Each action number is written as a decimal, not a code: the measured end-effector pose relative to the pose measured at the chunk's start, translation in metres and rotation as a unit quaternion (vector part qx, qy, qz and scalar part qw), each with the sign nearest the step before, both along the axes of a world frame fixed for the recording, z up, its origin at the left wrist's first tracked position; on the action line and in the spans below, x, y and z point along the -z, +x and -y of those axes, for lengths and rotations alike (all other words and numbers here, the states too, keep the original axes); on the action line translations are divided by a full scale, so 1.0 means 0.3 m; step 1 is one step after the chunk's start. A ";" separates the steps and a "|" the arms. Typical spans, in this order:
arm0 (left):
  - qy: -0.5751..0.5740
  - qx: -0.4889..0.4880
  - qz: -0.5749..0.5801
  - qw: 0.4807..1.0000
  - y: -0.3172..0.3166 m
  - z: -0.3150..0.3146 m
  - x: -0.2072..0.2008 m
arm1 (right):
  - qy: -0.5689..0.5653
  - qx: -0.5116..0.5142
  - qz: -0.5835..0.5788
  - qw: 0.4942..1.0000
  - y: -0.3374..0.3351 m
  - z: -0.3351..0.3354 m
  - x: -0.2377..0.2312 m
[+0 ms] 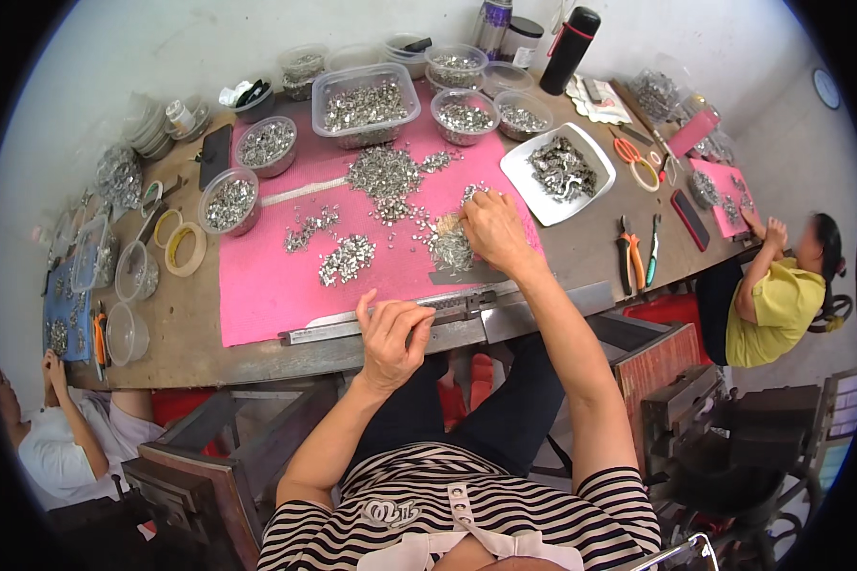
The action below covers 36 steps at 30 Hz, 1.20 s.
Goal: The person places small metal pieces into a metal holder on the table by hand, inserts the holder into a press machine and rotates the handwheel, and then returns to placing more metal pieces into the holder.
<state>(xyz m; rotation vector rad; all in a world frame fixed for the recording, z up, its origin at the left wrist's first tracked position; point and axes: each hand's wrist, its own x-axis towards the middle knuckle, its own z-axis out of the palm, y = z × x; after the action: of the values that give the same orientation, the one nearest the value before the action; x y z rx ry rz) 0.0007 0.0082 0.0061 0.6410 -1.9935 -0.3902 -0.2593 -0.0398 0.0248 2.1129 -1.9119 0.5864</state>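
My right hand is over the right side of the pink mat, fingers bent down and drawn together at a small heap of shiny metal pieces. Whatever lies between its fingertips is too small to make out. Just over the metal rail on the table's front edge is my left hand. Its thumb and index finger meet at the tips, while the other fingers curl loosely. I cannot make out anything in that pinch. A larger pile of metal pieces and a smaller one lie on the mat.
Plastic tubs of metal pieces line the back, with a white dish at right. Pliers, a phone and tape rolls lie beside the mat. Co-workers sit at right and left.
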 end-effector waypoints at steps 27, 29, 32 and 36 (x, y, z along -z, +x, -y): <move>-0.003 -0.053 -0.045 0.998 -0.033 0.008 0.007 | 0.084 0.007 0.135 0.987 -0.056 0.046 -0.016; 0.001 -0.052 -0.047 0.998 -0.025 0.007 0.011 | 0.082 0.000 0.144 0.986 -0.033 0.046 -0.024; 0.005 -0.042 -0.051 0.998 -0.020 0.005 0.008 | 0.034 -0.015 0.161 0.986 0.029 -0.010 -0.064; 0.015 -0.022 -0.060 0.998 -0.016 0.002 0.009 | 0.076 -0.144 0.183 0.970 0.194 -0.111 -0.038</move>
<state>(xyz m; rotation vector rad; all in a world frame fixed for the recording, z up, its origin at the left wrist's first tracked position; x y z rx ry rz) -0.0040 0.0075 0.0035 0.6627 -1.8598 -0.4225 -0.2010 -0.0065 0.0361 2.5538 -1.8863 0.9793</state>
